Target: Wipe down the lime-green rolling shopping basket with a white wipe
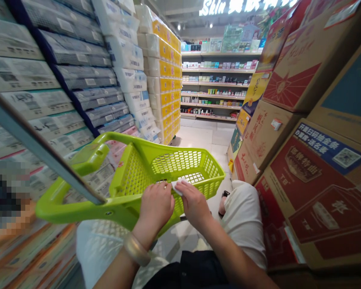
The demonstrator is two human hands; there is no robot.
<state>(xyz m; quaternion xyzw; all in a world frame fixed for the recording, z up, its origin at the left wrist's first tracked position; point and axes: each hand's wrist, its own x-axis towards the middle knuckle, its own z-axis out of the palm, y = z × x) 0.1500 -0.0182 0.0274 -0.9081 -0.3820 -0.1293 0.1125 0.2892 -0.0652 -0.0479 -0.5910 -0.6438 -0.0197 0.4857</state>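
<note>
A lime-green plastic shopping cart [132, 208] stands in front of me, its perforated basket pointing to the right. My left hand [157, 204] is closed over the near rim of the basket, with its fingertips on the inner side. A gold-coloured bangle [136, 249] circles that wrist. Just to the right, my right hand [195, 202] is closed on a folded white wipe [177, 185], which lies against the same rim. Part of the wipe is covered by the fingers, so I cannot tell whether it is paper or cloth.
Stacked tissue packs [165, 80] rise along the left. Cardboard cartons [327, 192] are piled close on my right. Shelves of small boxes and bottles [216, 80] stand at the back beyond the tiled floor [195, 130]. A grey metal bar [45, 144] crosses the left side.
</note>
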